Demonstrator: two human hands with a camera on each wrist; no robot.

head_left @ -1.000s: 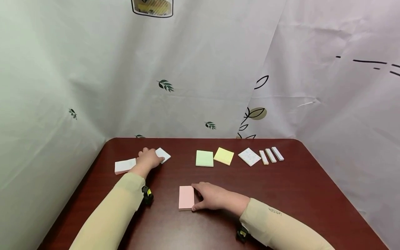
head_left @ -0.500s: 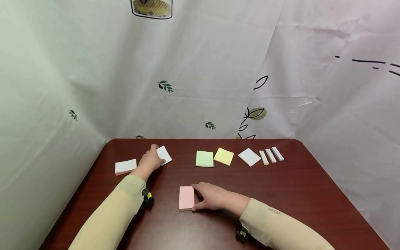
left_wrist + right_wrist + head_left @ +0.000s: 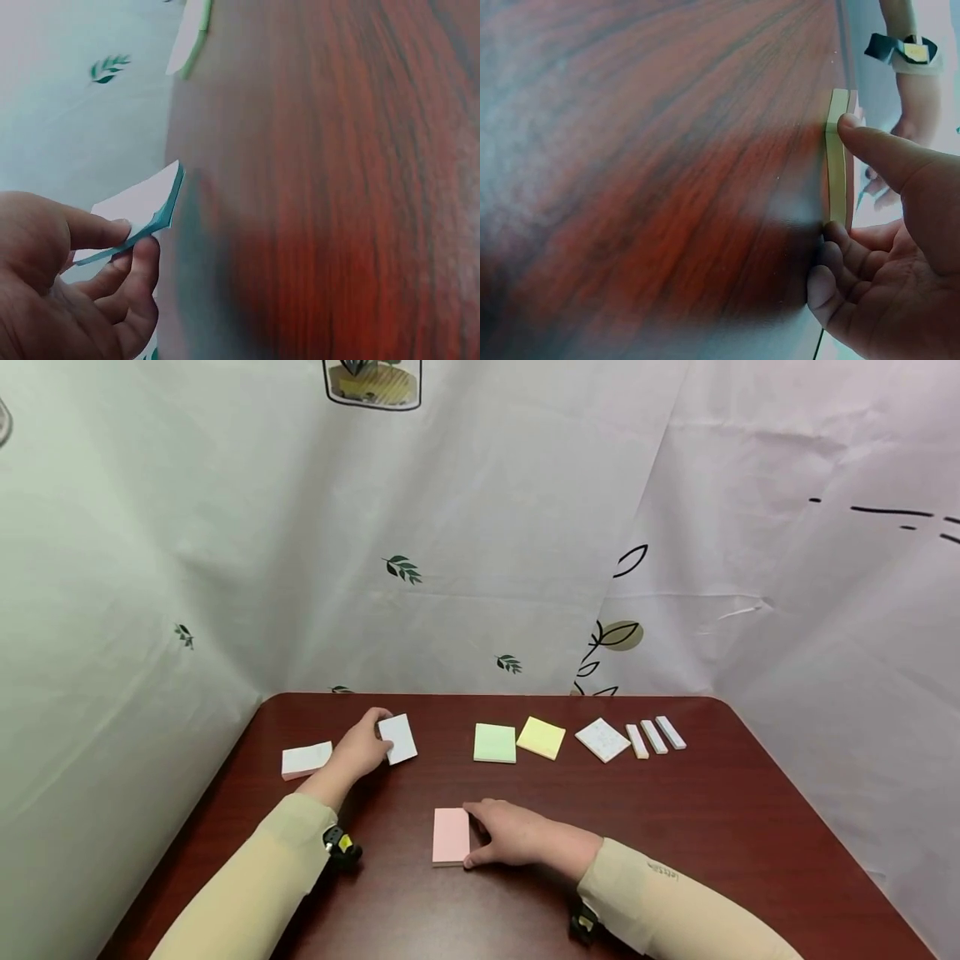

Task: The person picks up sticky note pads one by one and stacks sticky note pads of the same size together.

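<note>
At the table's back left my left hand (image 3: 358,750) pinches a pale sticky note pad (image 3: 400,740) between thumb and fingers. The left wrist view shows that pad's blue edge (image 3: 166,210) lifted off the wood and tilted. Near the middle front, my right hand (image 3: 510,835) holds a pink sticky note pad (image 3: 451,837) by its right side, thumb at the near corner and fingers at the far one. In the right wrist view a yellow layer (image 3: 835,176) shows along this pad's side, beside a pink one. The pink pad lies on the table.
A white-topped pad with a pinkish side (image 3: 305,761) lies left of my left hand. Along the back stand a green pad (image 3: 495,742), a yellow pad (image 3: 542,737), a patterned white pad (image 3: 603,740) and three narrow strips (image 3: 654,737). A curtain (image 3: 480,527) hangs behind the table (image 3: 675,827).
My left hand has picked the pale pad up from the table; the pad has turned and now tilts, more of its face showing. The right hand and pink pad stay in place.
</note>
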